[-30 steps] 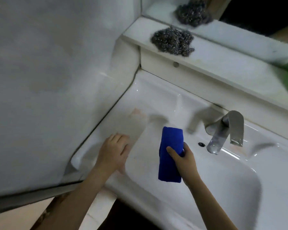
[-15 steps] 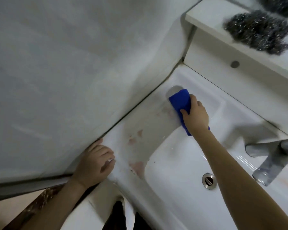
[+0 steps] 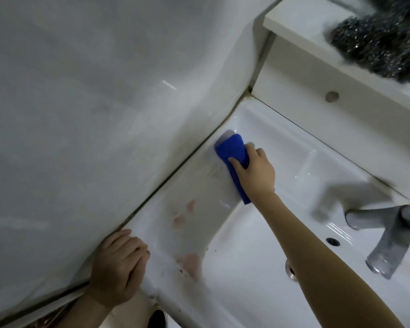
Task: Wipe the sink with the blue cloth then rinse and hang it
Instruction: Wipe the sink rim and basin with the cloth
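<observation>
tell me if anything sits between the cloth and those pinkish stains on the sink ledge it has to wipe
Nothing visible does. The right hand presses the blue cloth on the sink ledge near the wall; the pinkish stains lie on bare ledge toward the person. The left hand rests at the ledge's near end, beyond the stains.

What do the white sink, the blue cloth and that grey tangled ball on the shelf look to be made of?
White sink: likely glazed ceramic; glossy, with sharp light reflections. Blue cloth: soft, matte, fuzzy fabric, perhaps microfibre, folded under the right hand. Grey tangled ball: probably steel wool; its wiry strands glint.
</observation>
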Demonstrator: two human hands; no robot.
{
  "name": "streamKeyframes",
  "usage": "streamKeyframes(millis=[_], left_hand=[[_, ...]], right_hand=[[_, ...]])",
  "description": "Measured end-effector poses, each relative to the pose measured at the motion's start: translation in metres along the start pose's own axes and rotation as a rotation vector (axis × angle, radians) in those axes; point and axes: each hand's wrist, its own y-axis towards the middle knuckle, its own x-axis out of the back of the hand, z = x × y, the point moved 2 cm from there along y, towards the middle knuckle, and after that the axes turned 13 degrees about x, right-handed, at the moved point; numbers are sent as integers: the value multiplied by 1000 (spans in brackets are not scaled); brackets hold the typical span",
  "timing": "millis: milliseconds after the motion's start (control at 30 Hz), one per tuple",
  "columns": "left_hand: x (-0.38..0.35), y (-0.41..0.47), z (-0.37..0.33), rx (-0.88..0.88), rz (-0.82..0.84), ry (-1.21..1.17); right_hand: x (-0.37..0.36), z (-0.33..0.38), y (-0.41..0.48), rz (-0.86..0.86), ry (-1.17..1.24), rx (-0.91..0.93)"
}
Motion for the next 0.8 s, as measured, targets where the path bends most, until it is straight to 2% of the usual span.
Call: streamKeyframes(millis=[200,267,367,500,700,800], left_hand=[[0,4,-4,2,3,31],[-1,3,-3,-11,-13,48],[-3,2,-3,-35,-36,63],[-1,6,-6,-41,-34,67],[1,4,-4,25,24,42],[1,3,-4,27,34,49]], right_hand=[[67,-36,23,-289,-194,150],[69,-44,37,-297,-253,194],[45,-30,71,-196,-288,291],[34,-8,98,-148,-267,311],[58,-60,39,-304,-280,256],[45,-59,36,-345,-310,264]])
